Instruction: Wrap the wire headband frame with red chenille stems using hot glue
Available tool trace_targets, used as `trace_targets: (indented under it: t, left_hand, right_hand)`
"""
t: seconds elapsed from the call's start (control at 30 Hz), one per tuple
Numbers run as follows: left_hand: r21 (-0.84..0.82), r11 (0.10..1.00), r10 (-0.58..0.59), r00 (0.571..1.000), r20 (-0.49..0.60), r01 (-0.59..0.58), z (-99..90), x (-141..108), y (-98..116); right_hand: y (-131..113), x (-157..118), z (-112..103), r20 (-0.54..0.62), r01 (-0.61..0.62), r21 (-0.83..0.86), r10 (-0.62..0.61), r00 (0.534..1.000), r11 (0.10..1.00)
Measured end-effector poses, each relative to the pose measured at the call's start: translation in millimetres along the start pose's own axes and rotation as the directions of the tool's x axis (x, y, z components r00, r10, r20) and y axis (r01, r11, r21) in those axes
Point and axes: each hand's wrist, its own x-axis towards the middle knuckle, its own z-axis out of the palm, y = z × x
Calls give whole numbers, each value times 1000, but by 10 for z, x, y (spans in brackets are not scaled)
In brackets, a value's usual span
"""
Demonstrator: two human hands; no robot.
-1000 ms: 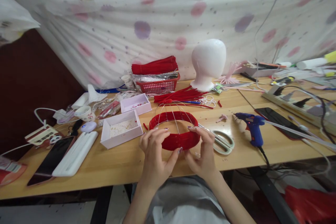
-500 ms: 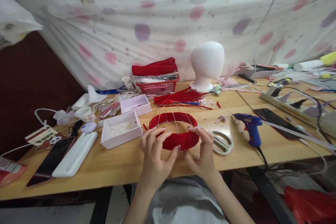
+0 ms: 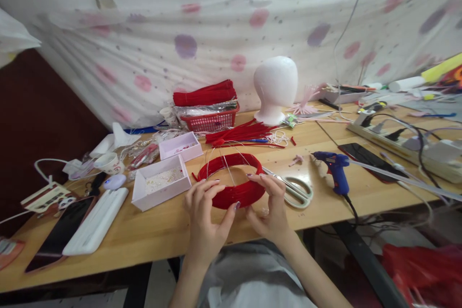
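Observation:
Before me is a round wire frame (image 3: 227, 166) whose lower ring is wrapped in a red fuzzy band (image 3: 242, 196); thin wires arch up from it and meet near the top. My left hand (image 3: 205, 211) grips the near left of the band, thumb in front and fingers over the rim. At the near right, my right hand (image 3: 271, 207) pinches the same band between thumb and fingers. Pale-handled scissors (image 3: 299, 192) lie just beyond the right hand. Red fuzzy stems (image 3: 240, 132) are spread on the table behind the frame.
A blue glue gun (image 3: 335, 168) rests at right, near a phone (image 3: 371, 161) and a power strip (image 3: 404, 147). White boxes hold beads (image 3: 164, 178). Behind stand a red basket (image 3: 211, 121) and a white foam head (image 3: 276, 86). A power bank (image 3: 96, 221) lies left.
The whole view has shifted, so things appear slightly further left. Both hands keep nearly the same hold on the red band.

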Motion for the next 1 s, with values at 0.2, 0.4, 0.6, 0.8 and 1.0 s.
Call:
trace_targets:
  t: [0.2, 0.4, 0.6, 0.8, 1.0]
  left_hand:
    - [104, 991, 92, 993, -69, -85, -133, 83, 30]
    - [305, 923, 244, 970, 3, -233, -199, 236, 104]
    - [383, 872, 321, 947, 24, -305, -129, 265, 105]
    - [449, 827, 389, 921, -21, -339, -101, 248, 82]
    - [254, 904, 359, 933, -13, -344, -98, 207, 54]
  right_hand:
    - [-37, 30, -29, 18, 41, -39, -40, 999, 998]
    - [-56, 41, -36, 55, 63, -42, -61, 997, 997]
    - [-67, 70, -30, 14, 60, -87, -59, 998, 994]
    - [-62, 84, -19, 6, 44, -82, -44, 999, 996]
    - [-49, 74, -11, 0, 43, -93, -43, 999, 995]
